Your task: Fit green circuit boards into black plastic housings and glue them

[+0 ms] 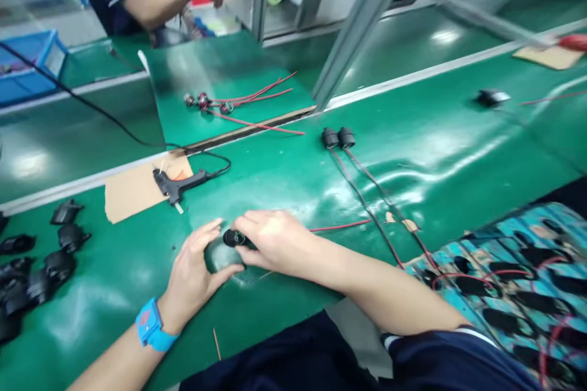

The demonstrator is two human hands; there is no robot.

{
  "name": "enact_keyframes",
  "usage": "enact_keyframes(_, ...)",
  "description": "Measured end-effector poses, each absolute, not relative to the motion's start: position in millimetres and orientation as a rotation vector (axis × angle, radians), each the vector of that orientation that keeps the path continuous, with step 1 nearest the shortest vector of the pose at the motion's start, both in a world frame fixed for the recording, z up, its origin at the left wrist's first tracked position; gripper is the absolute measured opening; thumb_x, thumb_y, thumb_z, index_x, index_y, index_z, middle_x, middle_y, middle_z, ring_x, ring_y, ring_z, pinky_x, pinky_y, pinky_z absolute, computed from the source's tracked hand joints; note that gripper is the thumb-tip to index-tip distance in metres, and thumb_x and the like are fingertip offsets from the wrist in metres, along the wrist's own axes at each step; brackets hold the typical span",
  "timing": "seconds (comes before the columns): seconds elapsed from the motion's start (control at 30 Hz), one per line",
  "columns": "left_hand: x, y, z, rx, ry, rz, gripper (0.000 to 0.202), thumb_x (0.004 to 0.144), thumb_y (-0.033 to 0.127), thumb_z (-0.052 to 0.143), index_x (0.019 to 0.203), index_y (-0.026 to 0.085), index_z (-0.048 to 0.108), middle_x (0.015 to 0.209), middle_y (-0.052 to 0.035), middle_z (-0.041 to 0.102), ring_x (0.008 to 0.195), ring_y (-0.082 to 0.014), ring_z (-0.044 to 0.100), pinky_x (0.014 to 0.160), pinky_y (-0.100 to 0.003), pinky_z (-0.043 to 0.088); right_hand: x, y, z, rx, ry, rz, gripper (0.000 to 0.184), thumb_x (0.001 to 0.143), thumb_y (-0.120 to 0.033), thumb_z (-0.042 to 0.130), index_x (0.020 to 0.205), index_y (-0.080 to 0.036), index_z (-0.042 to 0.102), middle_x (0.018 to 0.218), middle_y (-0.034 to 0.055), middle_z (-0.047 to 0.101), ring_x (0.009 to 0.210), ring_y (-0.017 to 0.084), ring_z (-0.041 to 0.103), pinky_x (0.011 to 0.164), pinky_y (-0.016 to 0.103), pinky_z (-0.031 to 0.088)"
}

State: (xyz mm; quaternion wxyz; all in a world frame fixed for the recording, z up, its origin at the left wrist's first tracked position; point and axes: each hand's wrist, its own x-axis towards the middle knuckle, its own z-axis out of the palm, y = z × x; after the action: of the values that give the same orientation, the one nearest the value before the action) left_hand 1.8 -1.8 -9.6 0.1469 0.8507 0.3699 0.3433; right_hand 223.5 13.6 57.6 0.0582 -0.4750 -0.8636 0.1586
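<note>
Right hand (pixel 275 241): fingers closed down over a small black part (pixel 233 237), pinching it against the green tabletop (pixel 435 153), directly in front of the person. Left hand (pixel 197 275): half curled, fingers and thumb cupped around the near end of the same part. Whether it grips or only steadies cannot be told, because the picture is blurred there. A thin red wire (pixel 339 227) runs out from under the right hand toward the right.

Nearby items:
- A glue gun (pixel 178 183) lies on a piece of cardboard (pixel 132 195) just beyond the hands, nozzle toward the person.
- A group of black housings (pixel 46 256) lies to the left, well apart.
- Two black sockets (pixel 338 137) lie further back, with dark leads trailing toward the person.

Probable faults:
- The part is small and the tabletop glossy. Uneven pressure between the two hands may let it slip or rotate out of the pinch.
- The red wire lies loose. A forearm dragged across it may tug the part sideways.
- The glue gun nozzle lies near the left hand. Reaching without looking may touch the tip.
</note>
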Motion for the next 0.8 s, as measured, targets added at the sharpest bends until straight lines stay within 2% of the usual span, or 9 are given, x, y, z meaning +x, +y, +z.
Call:
enact_keyframes(0.03, 1.5, -0.7, -9.7, 2.457, 1.101, 0.968, 0.079, 0.080, 0.041, 0.081, 0.141, 0.020, 0.036, 0.138, -0.0204, 0.055, 0.129, -0.0322, 0.057, 0.103, -0.051, 0.054, 229.5, 21.1, 58.9, -1.570, -2.561, 0.426, 0.022, 0.090, -0.035, 0.064, 0.105, -0.019, 0.063, 0.100, 0.0059, 0.072, 0.089, 0.021, 0.069, 0.069, 0.028, 0.048)
enact_keyframes(0.1, 1.2, 0.5, -9.2, 2.501, 1.154, 0.912, 0.082, 0.081, 0.042, 0.079, 0.145, 0.019, 0.033, 0.145, -0.0224, 0.048, 0.137, -0.0355, 0.049, 0.107, -0.056, 0.050, 250.8, 39.6, 58.9, -1.808, -2.394, 0.299, 0.021, 0.089, -0.029, 0.063, 0.106, -0.018, 0.061, 0.102, 0.0081, 0.072, 0.090, 0.022, 0.069, 0.068, 0.028, 0.046)
enact_keyframes(0.23, 1.0, -1.4, -9.2, 2.551, 1.161, 0.802, 0.066, 0.091, 0.037, 0.069, 0.145, 0.021, 0.035, 0.147, -0.0209, 0.046, 0.136, -0.0339, 0.050, 0.105, -0.054, 0.051, 309.4, 71.3, 48.6, -2.158, -2.044, 0.094, 0.027, 0.086, -0.025, 0.065, 0.110, -0.014, 0.058, 0.103, 0.0137, 0.072, 0.085, 0.025, 0.068, 0.068, 0.031, 0.044)
enact_keyframes(0.3, 1.4, -2.3, -10.3, 2.573, 1.138, 0.717, 0.059, 0.093, 0.037, 0.066, 0.143, 0.023, 0.038, 0.145, -0.0192, 0.049, 0.133, -0.0335, 0.053, 0.103, -0.055, 0.052, 329.3, 78.2, 43.5, -2.227, -1.933, 0.005, 0.032, 0.084, -0.027, 0.070, 0.110, -0.012, 0.059, 0.105, 0.0177, 0.070, 0.092, 0.030, 0.067, 0.073, 0.034, 0.044)
enact_keyframes(0.4, 3.2, -2.8, -11.5, 2.597, 1.095, 0.602, 0.042, 0.094, 0.036, 0.064, 0.132, 0.025, 0.050, 0.135, -0.0143, 0.060, 0.129, -0.0344, 0.055, 0.101, -0.058, 0.052, 332.2, 84.3, 42.9, -2.156, -1.915, -0.120, 0.032, 0.087, -0.034, 0.069, 0.110, -0.012, 0.062, 0.114, 0.0199, 0.067, 0.108, 0.035, 0.060, 0.088, 0.041, 0.042)
enact_keyframes(0.5, 5.7, -3.9, -10.6, 2.576, 1.098, 0.571, 0.027, 0.094, 0.033, 0.063, 0.119, 0.025, 0.059, 0.131, -0.0123, 0.063, 0.130, -0.0356, 0.054, 0.102, -0.060, 0.051, 307.0, 101.9, 48.9, -1.945, -2.048, -0.153, 0.027, 0.092, -0.041, 0.064, 0.109, -0.019, 0.066, 0.114, 0.0120, 0.069, 0.110, 0.029, 0.059, 0.095, 0.039, 0.040)
enact_keyframes(0.57, 7.2, -5.1, -8.7, 2.550, 1.104, 0.561, 0.025, 0.093, 0.032, 0.063, 0.117, 0.024, 0.061, 0.132, -0.0124, 0.062, 0.130, -0.0357, 0.053, 0.102, -0.060, 0.050, 281.5, 125.1, 53.5, -1.813, -2.126, -0.158, 0.027, 0.093, -0.043, 0.063, 0.109, -0.022, 0.067, 0.113, 0.0088, 0.070, 0.110, 0.026, 0.059, 0.095, 0.037, 0.040)
enact_keyframes(0.63, 8.2, -6.3, -6.2, 2.523, 1.107, 0.541, 0.025, 0.093, 0.031, 0.063, 0.117, 0.023, 0.061, 0.132, -0.0128, 0.061, 0.131, -0.0357, 0.052, 0.103, -0.060, 0.049, 253.7, 155.6, 57.0, -1.738, -2.145, -0.179, 0.029, 0.093, -0.045, 0.063, 0.111, -0.023, 0.068, 0.114, 0.0093, 0.069, 0.112, 0.026, 0.057, 0.095, 0.037, 0.041)
enact_keyframes(0.8, 9.6, -8.0, -1.2, 2.468, 1.115, 0.481, 0.026, 0.092, 0.030, 0.064, 0.116, 0.021, 0.061, 0.133, -0.0139, 0.060, 0.132, -0.0360, 0.050, 0.104, -0.060, 0.048, 194.0, 229.9, 58.8, -1.729, -2.082, -0.230, 0.035, 0.094, -0.046, 0.062, 0.116, -0.019, 0.065, 0.120, 0.0090, 0.065, 0.115, 0.025, 0.058, 0.098, 0.045, 0.046)
